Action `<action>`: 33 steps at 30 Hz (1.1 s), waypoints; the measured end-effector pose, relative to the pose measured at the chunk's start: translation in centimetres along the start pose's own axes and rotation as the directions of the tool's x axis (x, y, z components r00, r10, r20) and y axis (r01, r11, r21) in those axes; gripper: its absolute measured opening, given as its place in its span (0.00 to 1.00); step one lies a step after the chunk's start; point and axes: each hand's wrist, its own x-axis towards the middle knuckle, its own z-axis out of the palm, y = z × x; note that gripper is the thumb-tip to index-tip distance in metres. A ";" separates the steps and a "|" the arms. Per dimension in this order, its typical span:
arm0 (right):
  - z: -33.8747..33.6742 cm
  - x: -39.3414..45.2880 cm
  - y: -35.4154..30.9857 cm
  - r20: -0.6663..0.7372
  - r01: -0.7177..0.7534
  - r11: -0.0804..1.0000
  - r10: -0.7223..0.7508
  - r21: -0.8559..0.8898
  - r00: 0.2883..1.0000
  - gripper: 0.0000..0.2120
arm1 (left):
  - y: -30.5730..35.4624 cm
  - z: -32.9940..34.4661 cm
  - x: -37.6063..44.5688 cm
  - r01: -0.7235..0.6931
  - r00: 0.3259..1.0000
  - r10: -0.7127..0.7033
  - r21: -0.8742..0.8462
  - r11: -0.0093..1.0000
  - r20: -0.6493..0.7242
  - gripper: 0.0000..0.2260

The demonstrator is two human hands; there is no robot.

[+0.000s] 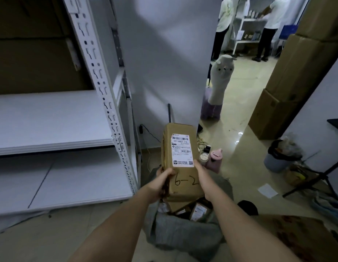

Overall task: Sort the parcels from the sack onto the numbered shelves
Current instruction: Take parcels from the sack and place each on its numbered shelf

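I hold a long brown cardboard parcel in front of me, its white shipping label facing up and "6-2" handwritten near its near end. My left hand grips its left side and my right hand grips its right side. Directly beneath it the grey sack stands open on the floor with several more brown parcels inside. The white metal shelf unit stands to the left, and no parcels show on its two visible boards.
A pink bottle and cables lie on the floor beyond the parcel. A plush llama stands by the partition. Stacked cartons, a grey bin and a tripod leg are on the right. Two people stand at far shelves.
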 end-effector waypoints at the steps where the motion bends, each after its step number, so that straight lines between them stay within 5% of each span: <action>1: 0.5 -0.7 0.2 -0.008 0.026 1.000 -0.026 -0.005 1.000 0.23 | -0.1 -0.1 -0.5 -0.004 1.000 0.003 -0.006 1.000 -0.019 0.28; 6: 3.4 -4.0 0.9 -0.032 0.164 0.986 -0.165 -0.032 0.986 0.20 | -0.7 -1.6 -0.8 -0.099 0.988 0.077 -0.175 0.980 -0.131 0.49; 10: 6.5 -5.8 1.5 0.019 0.230 0.968 -0.229 -0.104 0.973 0.20 | -1.0 -4.1 -3.0 -0.213 0.968 0.173 -0.238 0.947 -0.180 0.36; 14: 11.8 -7.3 2.4 0.107 0.255 0.960 -0.243 -0.119 0.964 0.19 | -3.2 -10.5 -3.7 -0.280 0.936 0.210 -0.236 0.930 -0.284 0.42; 18: 18.5 -9.9 3.2 0.198 0.287 0.946 -0.256 -0.148 0.946 0.18 | -2.5 -14.8 -11.0 -0.339 0.902 0.244 -0.233 0.911 -0.355 0.27; 33: 47.4 -22.3 5.9 0.474 0.440 0.875 -0.307 -0.201 0.825 0.08 | -5.9 -42.7 -25.9 -0.530 0.789 0.375 -0.229 0.817 -0.487 0.25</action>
